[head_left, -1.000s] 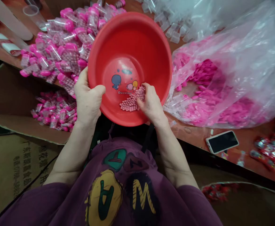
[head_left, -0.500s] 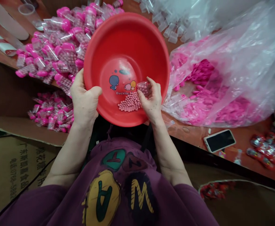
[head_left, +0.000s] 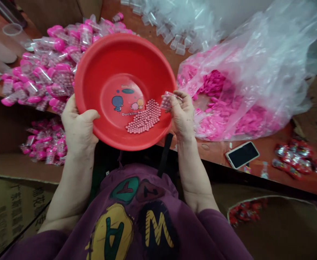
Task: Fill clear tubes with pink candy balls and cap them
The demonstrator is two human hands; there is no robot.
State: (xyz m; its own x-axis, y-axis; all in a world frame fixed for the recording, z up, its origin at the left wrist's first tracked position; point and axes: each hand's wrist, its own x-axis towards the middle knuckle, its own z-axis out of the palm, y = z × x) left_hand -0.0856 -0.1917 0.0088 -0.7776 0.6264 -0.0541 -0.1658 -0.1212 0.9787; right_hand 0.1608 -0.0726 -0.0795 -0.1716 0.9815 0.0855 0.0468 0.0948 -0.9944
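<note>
My left hand (head_left: 81, 124) grips the left rim of a red plastic basin (head_left: 125, 47), its thumb over the edge. Small pink balls (head_left: 146, 117) lie in a curved heap at the basin's lower right, beside a printed duckling picture. Between the thumb and fingers of my right hand (head_left: 182, 112) is a small clear plastic cup (head_left: 167, 101) with pink balls inside. It is tilted over the basin's right side, close to the heap. The fingers partly hide the cup.
Filled clear bottles with pink caps (head_left: 44, 77) pile up at left, more in a cardboard box (head_left: 46, 144) below. Empty clear cups (head_left: 171, 32) lie at the back. A plastic bag holds pink pieces (head_left: 228, 104). A phone (head_left: 242, 155) and red packets (head_left: 296, 155) lie at right.
The basin has shifted left and slightly down in view, and the balls have spread into a longer heap. My right hand with the cup has lifted away from the heap toward the right rim.
</note>
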